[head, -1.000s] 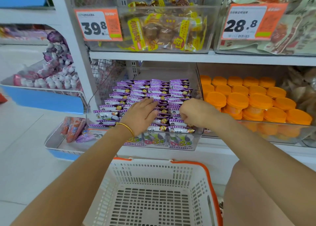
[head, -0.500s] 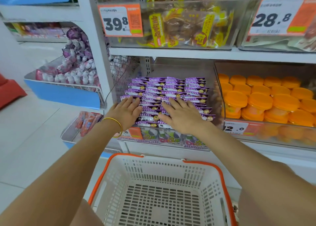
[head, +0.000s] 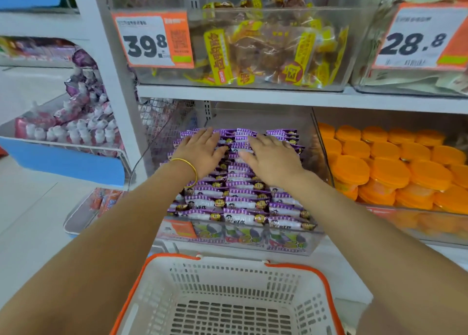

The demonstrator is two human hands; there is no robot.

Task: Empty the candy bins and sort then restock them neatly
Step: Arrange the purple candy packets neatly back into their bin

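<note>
Pressing flat on the purple candy packets (head: 240, 203), our left grip (head: 202, 152) and right grip (head: 273, 160) lie side by side near the back rows, fingers straight and spread. We see the packets stacked in neat rows inside the clear bin (head: 253, 242) on the shelf (head: 342, 258), just left of the orange-lidded tubs (head: 390, 172). Below our arms sits a white basket (head: 172, 257) with an orange rim

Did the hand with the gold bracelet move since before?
Yes. The left hand slid away from the front wall of the clear bin toward its back, and now lies flat on the far purple candy packets.
</note>
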